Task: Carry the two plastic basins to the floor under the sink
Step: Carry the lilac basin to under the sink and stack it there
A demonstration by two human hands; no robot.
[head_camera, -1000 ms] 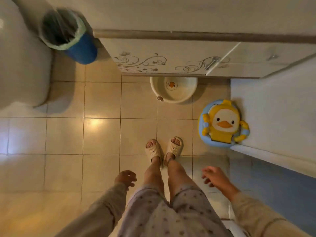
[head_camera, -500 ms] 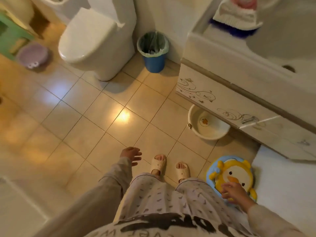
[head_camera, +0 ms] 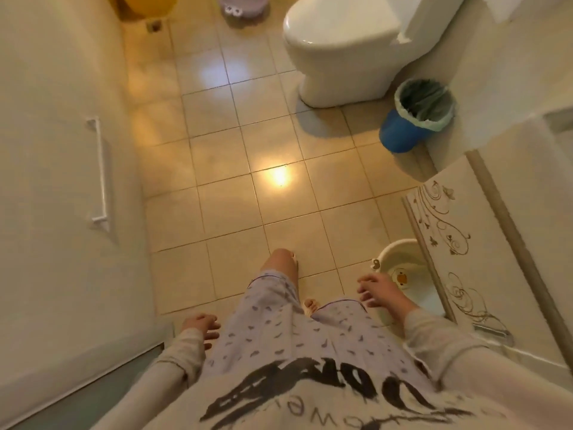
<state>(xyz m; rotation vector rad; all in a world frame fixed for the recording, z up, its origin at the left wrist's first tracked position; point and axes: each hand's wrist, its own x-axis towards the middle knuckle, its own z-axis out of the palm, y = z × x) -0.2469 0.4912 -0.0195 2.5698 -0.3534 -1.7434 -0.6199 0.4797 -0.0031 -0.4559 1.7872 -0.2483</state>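
A cream plastic basin [head_camera: 400, 252] with a duck picture inside sits on the tiled floor at the lower right, partly tucked under the sink cabinet [head_camera: 455, 240]. A second, purple basin [head_camera: 243, 4] stands on the floor at the top edge, left of the toilet, partly cut off. My right hand [head_camera: 379, 290] hangs in front of the cream basin, fingers spread, holding nothing. My left hand [head_camera: 201, 327] hangs by my left thigh, fingers loosely apart and empty.
A white toilet [head_camera: 344, 48] stands at the top right, with a blue waste bin [head_camera: 415, 116] with a green liner beside it. A white door or panel with a handle [head_camera: 99, 169] fills the left side. A yellow object [head_camera: 145, 3] shows at the top left.
The view has swung left, away from the sink. The cream basin has slid to the lower right, the purple basin now sits at the top, and the duck seat has left the frame.
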